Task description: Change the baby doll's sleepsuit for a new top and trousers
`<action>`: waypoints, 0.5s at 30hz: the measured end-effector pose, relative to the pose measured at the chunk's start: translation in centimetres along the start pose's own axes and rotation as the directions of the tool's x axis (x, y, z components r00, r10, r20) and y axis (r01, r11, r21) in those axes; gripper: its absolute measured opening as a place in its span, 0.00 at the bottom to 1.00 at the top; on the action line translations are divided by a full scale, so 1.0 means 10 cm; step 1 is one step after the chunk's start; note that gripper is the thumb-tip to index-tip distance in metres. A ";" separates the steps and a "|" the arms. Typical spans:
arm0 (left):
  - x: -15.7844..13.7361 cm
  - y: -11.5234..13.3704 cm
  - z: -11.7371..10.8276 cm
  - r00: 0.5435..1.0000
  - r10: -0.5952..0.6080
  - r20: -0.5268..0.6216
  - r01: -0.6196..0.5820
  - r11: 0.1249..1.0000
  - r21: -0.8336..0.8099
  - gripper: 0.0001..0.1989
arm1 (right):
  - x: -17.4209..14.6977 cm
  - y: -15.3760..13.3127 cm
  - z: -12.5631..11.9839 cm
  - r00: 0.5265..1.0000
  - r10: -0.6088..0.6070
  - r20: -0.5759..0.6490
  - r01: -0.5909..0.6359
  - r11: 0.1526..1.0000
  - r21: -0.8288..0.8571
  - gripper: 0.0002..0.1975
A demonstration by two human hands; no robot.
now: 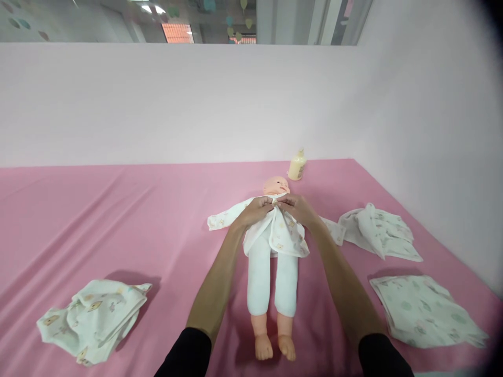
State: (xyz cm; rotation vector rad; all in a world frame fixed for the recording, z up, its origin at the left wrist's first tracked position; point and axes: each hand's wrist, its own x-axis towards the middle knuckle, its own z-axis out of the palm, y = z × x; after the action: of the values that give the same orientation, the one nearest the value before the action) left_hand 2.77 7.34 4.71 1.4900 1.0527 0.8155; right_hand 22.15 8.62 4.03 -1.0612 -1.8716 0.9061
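Observation:
A baby doll lies on its back on the pink sheet, its head away from me and its bare feet toward me. It wears a white patterned baby shirt and white pants. At the upper chest, my left hand pinches the shirt's front edge. My right hand meets it there, fingers closed on the same cloth near the neckline. Whatever fastening sits between the fingertips is too small to make out. Below the hands the shirt front falls apart over the pants, and both sleeves stretch outward.
A pale yellow pump bottle stands beyond the doll's head. Folded patterned cloths lie at right, one farther and one nearer. A crumpled patterned garment is at left. White walls border the pink sheet behind and at right.

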 end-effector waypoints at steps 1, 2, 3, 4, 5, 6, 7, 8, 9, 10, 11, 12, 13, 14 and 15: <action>0.00 0.00 0.00 1.000 0.006 0.004 -0.006 1.000 0.007 0.18 | 0.00 0.00 0.00 1.000 -0.004 0.005 0.004 1.000 0.004 0.11; 0.00 -0.01 -0.01 1.000 0.013 0.005 -0.013 1.000 0.018 0.18 | -0.01 0.00 -0.01 1.000 -0.003 0.009 0.003 1.000 0.005 0.11; 0.00 -0.01 -0.01 1.000 0.021 0.003 -0.021 0.999 0.029 0.18 | -0.01 0.00 -0.01 1.000 0.003 0.011 -0.003 1.000 0.001 0.11; 0.00 -0.02 -0.01 1.000 0.027 -0.001 -0.027 0.999 0.041 0.17 | -0.01 0.00 -0.01 1.000 0.012 0.011 -0.012 1.000 -0.003 0.11; 0.01 -0.02 -0.02 1.000 0.031 -0.004 -0.030 0.998 0.052 0.15 | -0.01 0.00 -0.02 1.000 0.022 0.011 -0.022 1.000 -0.007 0.11; 0.01 -0.03 -0.02 0.999 0.033 -0.004 -0.033 0.997 0.063 0.14 | -0.02 0.00 -0.02 0.999 0.028 0.015 -0.028 1.000 -0.009 0.11; 0.01 -0.04 -0.02 0.999 0.035 -0.006 -0.035 0.997 0.074 0.12 | -0.02 0.00 -0.03 0.999 0.031 0.020 -0.031 0.999 -0.012 0.11; 0.01 -0.04 -0.02 0.999 0.040 -0.010 -0.039 0.996 0.083 0.12 | -0.02 -0.01 -0.03 0.999 0.030 0.029 -0.030 0.999 -0.016 0.11; 0.02 -0.05 -0.02 0.999 0.049 -0.018 -0.047 0.995 0.091 0.11 | -0.02 -0.01 -0.04 0.999 0.027 0.040 -0.026 0.999 -0.024 0.11; 0.02 -0.05 -0.01 0.998 0.061 -0.028 -0.058 0.994 0.098 0.11 | -0.03 -0.02 -0.04 0.998 0.022 0.051 -0.020 0.999 -0.040 0.11; 0.02 -0.06 -0.01 0.996 0.076 -0.042 -0.071 0.992 0.103 0.11 | -0.03 -0.04 -0.05 0.998 0.013 0.061 -0.009 0.998 -0.067 0.11; 0.02 -0.07 -0.01 0.994 0.091 -0.055 -0.084 0.991 0.107 0.11 | -0.03 -0.05 -0.05 0.998 0.004 0.069 0.003 0.995 -0.101 0.11; 0.03 -0.08 0.00 0.992 0.105 -0.064 -0.097 0.989 0.107 0.12 | -0.03 -0.07 -0.05 0.997 -0.008 0.072 0.018 0.990 -0.141 0.11; 0.03 -0.08 0.00 0.991 0.115 -0.068 -0.107 0.989 0.104 0.12 | -0.03 -0.08 -0.04 0.997 -0.019 0.074 0.032 0.983 -0.178 0.12; 0.03 -0.09 0.00 0.990 0.122 -0.070 -0.115 0.988 0.100 0.13 | -0.03 -0.09 -0.04 0.997 -0.030 0.073 0.045 0.977 -0.208 0.13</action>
State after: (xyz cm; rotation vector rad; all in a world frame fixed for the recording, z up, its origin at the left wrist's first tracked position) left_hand 2.70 7.63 3.82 1.6256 1.0797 0.9223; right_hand 22.30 8.11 4.89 -1.1277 -2.0733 0.7439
